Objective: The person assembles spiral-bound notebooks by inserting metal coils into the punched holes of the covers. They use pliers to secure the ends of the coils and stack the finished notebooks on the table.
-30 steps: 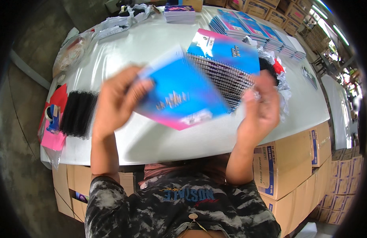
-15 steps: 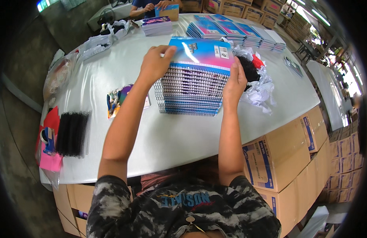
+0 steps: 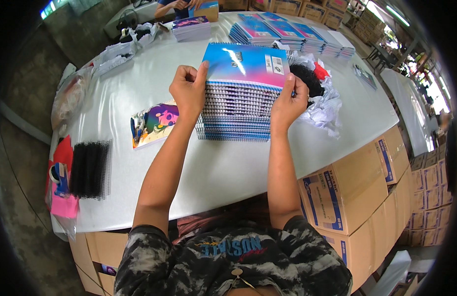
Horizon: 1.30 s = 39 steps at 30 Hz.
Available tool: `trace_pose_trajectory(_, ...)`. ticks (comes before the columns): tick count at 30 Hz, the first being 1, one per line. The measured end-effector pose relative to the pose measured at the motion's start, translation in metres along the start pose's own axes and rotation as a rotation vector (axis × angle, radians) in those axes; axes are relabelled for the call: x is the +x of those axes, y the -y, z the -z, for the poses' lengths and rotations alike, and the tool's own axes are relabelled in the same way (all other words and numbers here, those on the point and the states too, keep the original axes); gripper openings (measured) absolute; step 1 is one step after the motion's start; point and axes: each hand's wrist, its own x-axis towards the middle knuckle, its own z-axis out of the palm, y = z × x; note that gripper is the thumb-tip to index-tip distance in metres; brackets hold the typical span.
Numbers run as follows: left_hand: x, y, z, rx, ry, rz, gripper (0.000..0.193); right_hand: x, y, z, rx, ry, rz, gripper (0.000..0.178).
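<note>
A tall stack of spiral notebooks (image 3: 236,111) stands on the table before me, its wire-bound edges facing me. On top lies a notebook with a blue and pink cover (image 3: 248,61). My left hand (image 3: 190,89) grips that notebook's left edge, thumb along the side and fingers curled. At its right near corner my right hand (image 3: 290,98) pinches the edge between thumb and bent fingers. Left of the stack, partly behind my left forearm, is a notebook with a colourful cartoon cover (image 3: 161,121), with pens (image 3: 136,129) on its left side.
Black wire coils (image 3: 90,170) lie at the left, beside a blue tape dispenser (image 3: 62,180). Crumpled paper (image 3: 324,116) and a black bundle (image 3: 307,81) sit right of the stack. More notebook piles (image 3: 287,32) stand at the back, near another person's hands (image 3: 181,5). Cartons (image 3: 354,182) flank the table's right front.
Both hands have slid slightly toward me along the top notebook's sides. My left fingers are more curled, and the left forearm has shifted right, uncovering more of the cartoon cover.
</note>
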Motion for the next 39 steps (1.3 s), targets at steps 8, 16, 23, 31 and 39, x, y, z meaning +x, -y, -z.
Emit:
trace_pose_trajectory(8, 0.006, 0.001, 0.008, 0.016, 0.054, 0.032, 0.041, 0.000, 0.000, 0.001, -0.090, 0.053, 0.004, 0.019)
trace_pose_trajectory(16, 0.036, 0.079, 0.133, 0.690, 0.698, 0.060, 0.029, -0.028, 0.012, 0.048, -0.081, 0.031, 0.164, 0.019)
trace_pose_trajectory(23, -0.040, 0.142, 0.171, 0.884, 0.737, -0.289, 0.046, -0.129, 0.023, 0.066, 0.133, 0.381, -0.038, 0.021)
trace_pose_trajectory(31, -0.068, 0.103, 0.196, 0.699, 0.773, -0.185, 0.053, -0.170, 0.056, 0.089, 0.568, 1.293, -1.155, 0.023)
trace_pose_trajectory(39, -0.106, 0.060, 0.227, 0.624, 0.923, -0.076, 0.058, -0.197, 0.052, 0.166, 0.449, 2.015, -1.607, 0.044)
